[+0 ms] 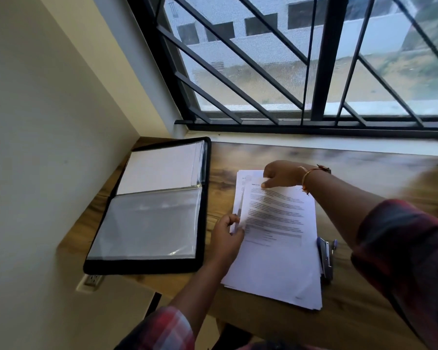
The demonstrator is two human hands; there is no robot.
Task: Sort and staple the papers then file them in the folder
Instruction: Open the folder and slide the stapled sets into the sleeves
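Both hands grip top sheet (276, 213) of paper stack (283, 279): left hand (226, 236) pinches left edge, right hand (280, 175) pinches top. Folder (152, 205) lies open on worktop (352, 306); stapler (326, 258) beside stack.

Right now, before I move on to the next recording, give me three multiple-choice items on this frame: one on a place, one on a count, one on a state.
1. Where is the stapler?
A. beside the right edge of the paper stack
B. inside the folder
C. on the window sill

2. How many hands touch the papers?
A. none
B. one
C. two

3. What state is the folder in?
A. zipped shut
B. lying open
C. standing upright

Answers: 1 A, it lies on the desk against the stack's right side. 2 C, the left hand pinches the left edge and the right hand holds the top. 3 B, its clear sleeves face up.
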